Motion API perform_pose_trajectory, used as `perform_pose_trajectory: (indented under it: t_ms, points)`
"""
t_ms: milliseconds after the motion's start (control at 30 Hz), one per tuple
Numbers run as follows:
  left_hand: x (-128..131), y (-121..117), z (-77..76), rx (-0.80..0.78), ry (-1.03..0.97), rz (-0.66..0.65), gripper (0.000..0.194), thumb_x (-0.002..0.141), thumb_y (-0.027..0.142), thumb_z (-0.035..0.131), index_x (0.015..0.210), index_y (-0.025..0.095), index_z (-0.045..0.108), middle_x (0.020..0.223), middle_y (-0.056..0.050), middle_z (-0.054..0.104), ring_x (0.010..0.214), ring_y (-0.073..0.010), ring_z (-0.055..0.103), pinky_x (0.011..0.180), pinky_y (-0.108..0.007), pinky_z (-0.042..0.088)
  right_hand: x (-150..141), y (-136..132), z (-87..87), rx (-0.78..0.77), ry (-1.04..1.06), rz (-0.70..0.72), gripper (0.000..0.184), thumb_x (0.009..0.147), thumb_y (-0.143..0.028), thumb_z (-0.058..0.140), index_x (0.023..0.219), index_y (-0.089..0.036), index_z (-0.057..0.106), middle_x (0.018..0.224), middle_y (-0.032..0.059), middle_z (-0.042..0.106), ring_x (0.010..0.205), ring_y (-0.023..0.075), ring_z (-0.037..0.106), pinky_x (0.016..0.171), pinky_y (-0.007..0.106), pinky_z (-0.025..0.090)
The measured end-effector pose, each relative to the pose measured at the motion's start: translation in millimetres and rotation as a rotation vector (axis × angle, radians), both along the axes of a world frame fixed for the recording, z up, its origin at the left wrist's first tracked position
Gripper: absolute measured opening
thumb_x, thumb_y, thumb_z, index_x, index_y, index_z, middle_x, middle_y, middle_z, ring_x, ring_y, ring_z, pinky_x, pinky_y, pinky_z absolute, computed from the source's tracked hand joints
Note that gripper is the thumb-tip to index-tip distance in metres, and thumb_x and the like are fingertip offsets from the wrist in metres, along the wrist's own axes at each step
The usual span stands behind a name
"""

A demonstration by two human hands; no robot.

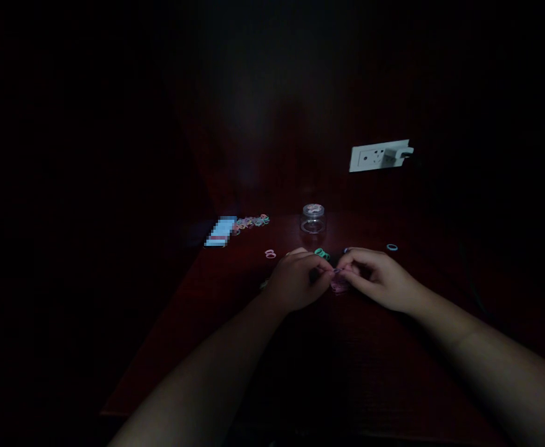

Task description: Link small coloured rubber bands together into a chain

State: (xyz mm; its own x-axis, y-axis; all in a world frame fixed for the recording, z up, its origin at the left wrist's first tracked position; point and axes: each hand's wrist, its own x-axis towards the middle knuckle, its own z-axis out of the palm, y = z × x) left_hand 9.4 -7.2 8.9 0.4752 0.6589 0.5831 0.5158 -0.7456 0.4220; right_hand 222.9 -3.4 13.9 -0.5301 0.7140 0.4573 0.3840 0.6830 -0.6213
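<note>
The scene is very dark. My left hand (pixel 295 278) and my right hand (pixel 377 277) meet over a dark red table (pixel 235 335), fingers pinched together on a small pink elastic band (pixel 340 284) between them. A green band (pixel 321 252) lies just behind my left hand's fingertips. A pink band (pixel 270 253) rests to the left, and a blue band (pixel 392 247) lies behind my right hand.
A small clear jar (pixel 313 218) with a lid stands behind the hands. A row of several coloured bands (pixel 252 221) lies beside a light blue flat object (pixel 220 231) at the back left. A white wall socket (pixel 379 155) holds a plug.
</note>
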Motion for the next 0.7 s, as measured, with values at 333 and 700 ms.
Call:
perform_pose_trajectory:
  t_ms: [333,700]
  points:
    - [-0.7,-1.9,3.8,0.037,-0.01,-0.001,0.012,0.09,0.027,0.056,0.084,0.022,0.066,0.081,0.0,0.07,0.078,-0.0159,0.06,0.079,-0.033,0.047,1.3,0.9,-0.9,-0.023,-0.011,0.008,0.016,0.092,-0.031,0.057,0.083,-0.018,0.062,0.064,-0.0012,0.054,0.058,0.0122,0.049,0.054,0.025,0.041]
    - [-1.2,-2.2,3.3,0.056,-0.022,-0.006,0.014,0.092,0.027,0.054,0.085,0.022,0.065,0.081,0.0,0.069,0.078,-0.0156,0.059,0.079,-0.033,0.046,2.1,1.5,-0.6,0.02,-0.026,0.0,0.017,0.091,-0.031,0.058,0.08,-0.019,0.063,0.067,-0.0004,0.056,0.06,0.0131,0.05,0.058,0.026,0.041]
